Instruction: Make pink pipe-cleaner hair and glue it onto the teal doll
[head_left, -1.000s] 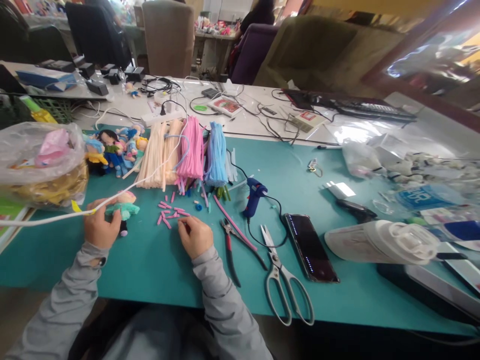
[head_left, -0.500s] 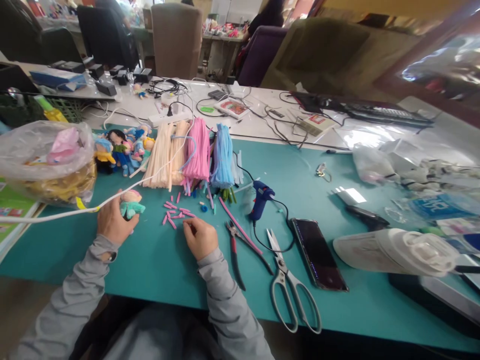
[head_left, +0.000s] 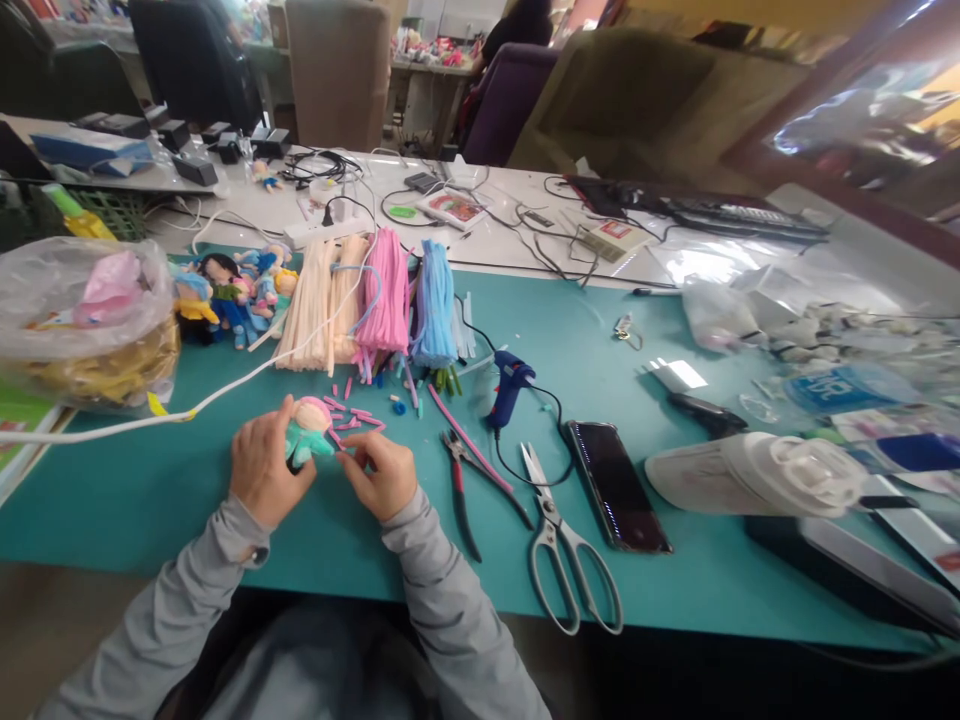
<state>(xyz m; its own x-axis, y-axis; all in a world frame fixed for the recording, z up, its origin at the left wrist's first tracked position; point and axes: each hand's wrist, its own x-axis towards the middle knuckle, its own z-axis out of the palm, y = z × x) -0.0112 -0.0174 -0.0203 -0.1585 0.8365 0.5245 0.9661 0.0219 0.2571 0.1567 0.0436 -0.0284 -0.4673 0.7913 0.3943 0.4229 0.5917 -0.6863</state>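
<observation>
My left hand (head_left: 271, 462) is closed around a small doll (head_left: 307, 432) with a pink top of the head and a mint-green body. Close to the doll's right side, my right hand (head_left: 381, 474) pinches a short pink pipe cleaner piece (head_left: 334, 437) between thumb and forefinger. Its far end is at the doll, but whether they touch I cannot tell. Several more cut pink pieces (head_left: 361, 413) lie on the green mat (head_left: 315, 555) just beyond my hands. Bundles of peach (head_left: 306, 320), pink (head_left: 385, 295) and blue (head_left: 435, 305) pipe cleaners stand behind them.
Right of my hands lie pliers (head_left: 457, 480), a long pink pipe cleaner (head_left: 469, 440), a blue glue gun (head_left: 510, 390), scissors (head_left: 551, 530), a phone (head_left: 619, 485) and a white cup (head_left: 750, 475). Finished dolls (head_left: 229, 290) and a plastic bag (head_left: 82, 320) are at left; a white cable (head_left: 225, 385) crosses there.
My left hand has brought the doll rightward, towards my right hand. The right hand has moved a little left and now pinches close beside the doll. The whole view has shifted slightly.
</observation>
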